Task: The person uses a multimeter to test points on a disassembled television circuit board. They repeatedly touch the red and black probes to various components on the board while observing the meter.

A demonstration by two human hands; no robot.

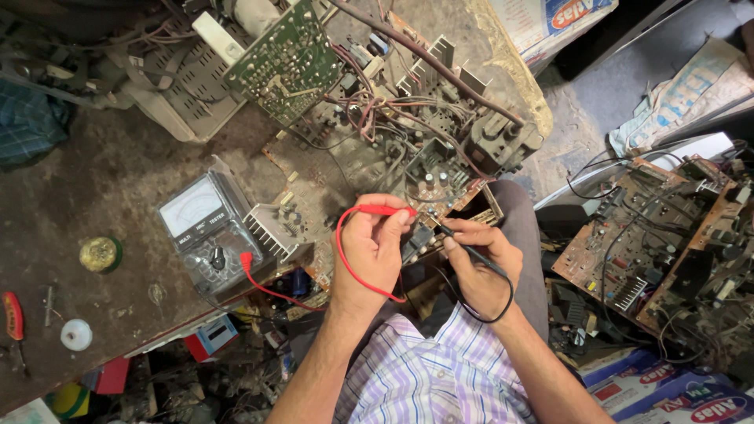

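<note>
My left hand [369,247] grips a red test probe [385,210], its red lead looping down and across to an analog multimeter [206,232] on the bench. My right hand [479,267] pinches a black test probe [463,243], its black lead curling under the wrist. Both probe tips point at the near edge of a dusty brown circuit board [408,149] full of wires, heat sinks and a transformer. The two hands sit side by side, almost touching, just above my lap.
A green circuit board [284,59] leans over a grey vented casing [177,86] at the back. Another brown board [667,235] lies on the right. A solder tin [100,254], a white reel [76,334] and a red-handled tool [12,314] lie at the left. Cardboard boxes [675,392] sit lower right.
</note>
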